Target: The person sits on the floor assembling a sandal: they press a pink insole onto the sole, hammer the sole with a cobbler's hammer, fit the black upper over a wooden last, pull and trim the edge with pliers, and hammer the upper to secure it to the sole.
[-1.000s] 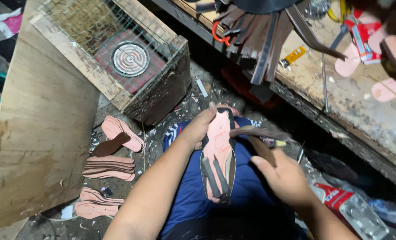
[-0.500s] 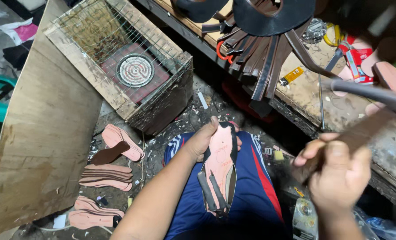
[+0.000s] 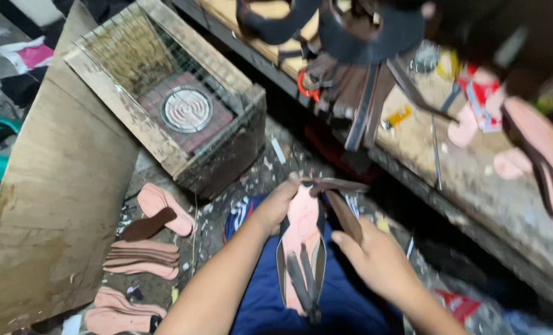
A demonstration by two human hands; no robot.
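Sandal sole point(image 3: 302, 248) lies lengthwise on the person's lap, pink face up, dark straps trailing loose toward its near end. Half a second ago the right hand point(image 3: 381, 263) was raised off to the right with a dark tool; it has come back in and now sits just right of the sole, fingers closed on a brown strap point(image 3: 343, 214) that runs up to the sole's far tip. Left hand point(image 3: 276, 203) has not moved: fingers closed on the sole's far end, thumb on the pink face.

Desk point(image 3: 475, 180) edge runs diagonally just beyond the hands, hanging straps point(image 3: 357, 93) above it; little room on the far side. Left of the lap, floor point(image 3: 227, 205) lies open up to the wooden box point(image 3: 165, 118) with its wire mesh. Stacked pink soles point(image 3: 143, 255) lie near left, well apart from the hands.
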